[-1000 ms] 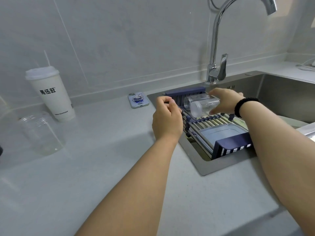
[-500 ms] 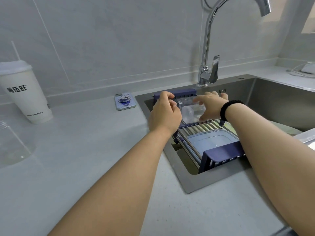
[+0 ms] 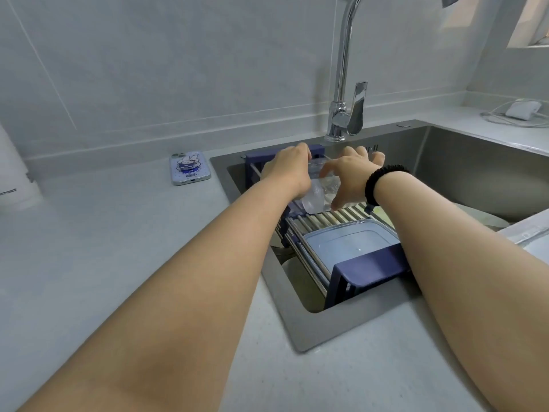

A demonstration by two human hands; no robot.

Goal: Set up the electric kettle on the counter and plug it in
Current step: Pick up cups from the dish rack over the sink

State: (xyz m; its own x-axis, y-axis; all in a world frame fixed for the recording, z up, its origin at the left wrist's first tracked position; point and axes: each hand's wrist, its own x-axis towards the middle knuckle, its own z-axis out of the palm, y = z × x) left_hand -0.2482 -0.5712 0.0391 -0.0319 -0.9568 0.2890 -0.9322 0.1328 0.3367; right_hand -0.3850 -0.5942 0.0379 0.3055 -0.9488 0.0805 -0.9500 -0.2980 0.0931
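While both hands work over the rack in the sink, no kettle shows anywhere in view, so its place cannot be told. Left hand curls round a clear jar lying on the rack bars; right hand has fingers spread, arched over the same jar, touching it from above. Jar looks light, rigid plastic, likely wet and slick, so best held round the body with both hands. A kettle would probably be heavier and stiff; take its handle.

Counts:
- one jar
- one blue lid on the rack
- one phone on the surface
- one faucet
- one white cup at left edge
- one charger far right
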